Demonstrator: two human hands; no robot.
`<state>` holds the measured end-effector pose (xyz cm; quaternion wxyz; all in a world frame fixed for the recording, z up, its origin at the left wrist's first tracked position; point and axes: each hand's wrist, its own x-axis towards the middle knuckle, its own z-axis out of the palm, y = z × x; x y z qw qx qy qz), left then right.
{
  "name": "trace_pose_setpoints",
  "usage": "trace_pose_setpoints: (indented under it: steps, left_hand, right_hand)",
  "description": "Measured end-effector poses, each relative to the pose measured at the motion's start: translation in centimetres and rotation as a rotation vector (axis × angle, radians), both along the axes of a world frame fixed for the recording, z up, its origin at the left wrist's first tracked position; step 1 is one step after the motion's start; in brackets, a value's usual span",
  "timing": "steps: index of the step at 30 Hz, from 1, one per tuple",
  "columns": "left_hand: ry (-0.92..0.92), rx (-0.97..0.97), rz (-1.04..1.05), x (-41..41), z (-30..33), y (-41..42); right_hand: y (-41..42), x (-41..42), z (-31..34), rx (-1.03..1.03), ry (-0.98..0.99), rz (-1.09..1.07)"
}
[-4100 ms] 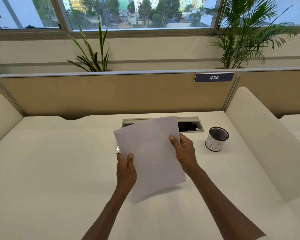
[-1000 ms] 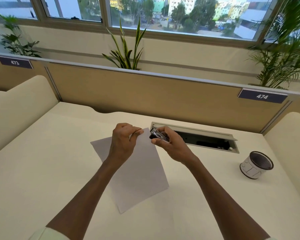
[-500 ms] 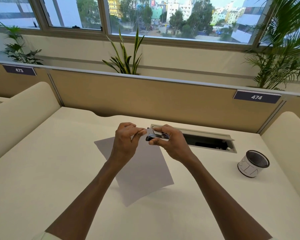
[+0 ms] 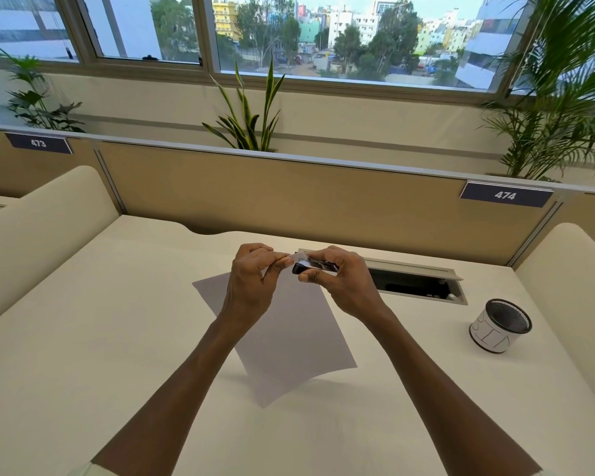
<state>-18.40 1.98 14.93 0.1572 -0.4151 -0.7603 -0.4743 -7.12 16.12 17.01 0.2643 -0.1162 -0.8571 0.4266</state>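
Centre frame: our left hand [image 4: 251, 286] pinches the white paper sheet [image 4: 289, 345]; right hand [image 4: 347, 286] grips the small black stapler [image 4: 315, 268] on its corner; stapling likely pending.

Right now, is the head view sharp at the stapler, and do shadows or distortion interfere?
Head view: soft, even window daylight; the stapler in the right hand is slightly smeared but readable; the paper pinched by the left hand casts a faint shadow on the desk; wide-angle distortion bows the partition rail.
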Motion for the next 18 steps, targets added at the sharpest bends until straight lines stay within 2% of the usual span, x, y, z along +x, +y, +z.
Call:
trace_pose_setpoints:
  steps: [18]
  left_hand:
    - [0.017, 0.015, -0.039, 0.11, 0.61, -0.22]
  right_hand:
    - [-0.23, -0.03, 0.26, -0.064, 0.032, -0.002]
